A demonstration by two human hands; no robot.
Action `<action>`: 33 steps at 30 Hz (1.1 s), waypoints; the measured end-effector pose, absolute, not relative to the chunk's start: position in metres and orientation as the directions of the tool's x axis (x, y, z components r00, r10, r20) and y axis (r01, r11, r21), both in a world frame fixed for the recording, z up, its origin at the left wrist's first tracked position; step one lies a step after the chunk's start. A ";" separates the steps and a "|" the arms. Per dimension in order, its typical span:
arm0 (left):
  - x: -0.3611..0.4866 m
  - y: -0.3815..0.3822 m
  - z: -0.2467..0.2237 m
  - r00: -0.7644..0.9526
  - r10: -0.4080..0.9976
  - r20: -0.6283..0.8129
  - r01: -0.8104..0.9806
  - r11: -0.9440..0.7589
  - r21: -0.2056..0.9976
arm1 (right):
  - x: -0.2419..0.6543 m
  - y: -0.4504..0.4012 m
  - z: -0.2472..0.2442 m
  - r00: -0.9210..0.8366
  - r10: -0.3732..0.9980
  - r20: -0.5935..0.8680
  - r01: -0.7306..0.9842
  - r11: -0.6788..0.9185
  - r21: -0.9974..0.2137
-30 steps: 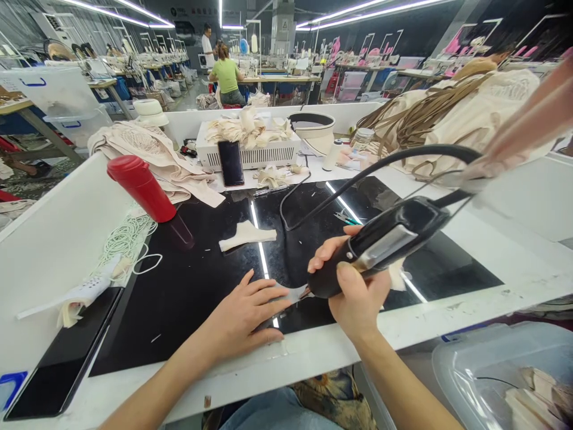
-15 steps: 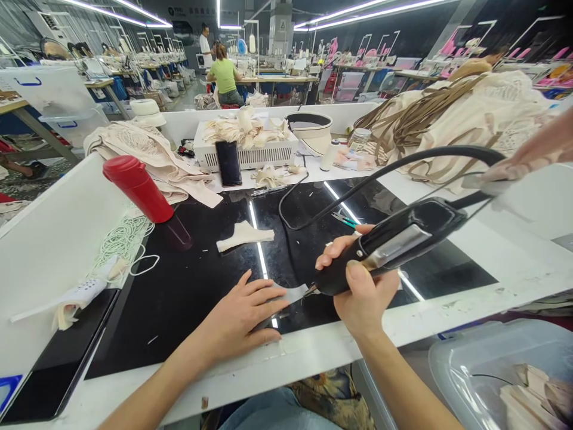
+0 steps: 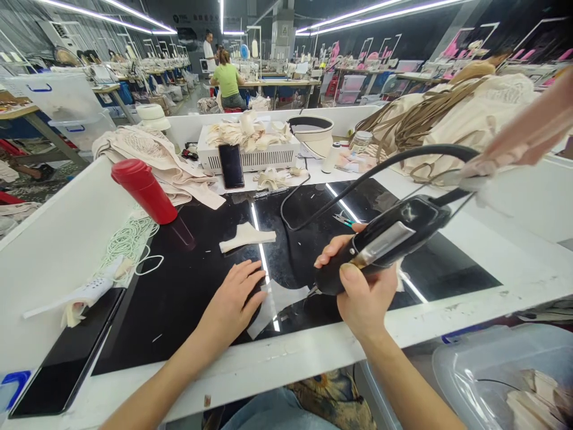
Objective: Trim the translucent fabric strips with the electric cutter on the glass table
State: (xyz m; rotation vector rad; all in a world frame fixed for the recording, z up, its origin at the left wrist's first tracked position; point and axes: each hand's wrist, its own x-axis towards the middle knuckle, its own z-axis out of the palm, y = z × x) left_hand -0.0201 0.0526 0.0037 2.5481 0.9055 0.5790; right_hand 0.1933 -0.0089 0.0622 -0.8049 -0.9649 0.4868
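White piece (image 3: 284, 295) | just beside flattened left hand (image 3: 233, 298) | right hand (image 3: 364, 295) gripping black tool (image 3: 382, 242)

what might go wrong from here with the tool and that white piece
The left hand lies at the left end of the piece; if it isn't pressing firmly, which I can't tell, the piece could shift.
The right hand holds the tool with its pointed tip at the piece's right end, so a slip might mark it.
The cord loops onto the mat and could tug the tool.
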 end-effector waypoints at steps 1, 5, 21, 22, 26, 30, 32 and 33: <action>-0.020 0.053 0.002 0.701 0.666 0.255 0.513 -0.720 0.468 | 0.194 -0.009 0.063 0.492 0.680 0.544 0.009 0.621 -0.784; -0.019 0.054 0.001 0.722 0.660 0.210 0.516 -0.715 0.472 | 0.200 -0.013 0.063 0.487 0.650 0.584 0.182 0.578 -0.795; -0.019 0.050 0.009 0.718 0.680 0.150 0.450 -0.617 0.645 | 0.216 -0.033 0.069 0.587 0.220 0.779 0.592 0.541 -0.598; -0.019 0.049 0.009 0.710 0.688 0.149 0.443 -0.601 0.665 | 0.216 -0.036 0.067 0.524 0.154 0.838 0.676 0.524 -0.519; -0.016 0.046 0.014 0.675 0.723 0.148 0.409 -0.533 0.741 | 0.207 -0.036 0.050 -0.153 0.545 0.825 0.742 0.614 -0.268; -0.016 0.042 0.018 0.637 0.759 0.138 0.402 -0.479 0.780 | 0.191 -0.018 0.024 -0.224 0.720 0.657 0.772 0.542 -0.331; -0.018 0.041 0.020 0.619 0.775 0.127 0.398 -0.449 0.800 | 0.186 -0.014 0.015 -0.185 0.834 0.520 0.744 0.465 -0.480; -0.019 0.041 0.020 0.608 0.785 0.118 0.398 -0.430 0.811 | 0.185 -0.013 0.013 -0.168 0.887 0.430 0.719 0.409 -0.562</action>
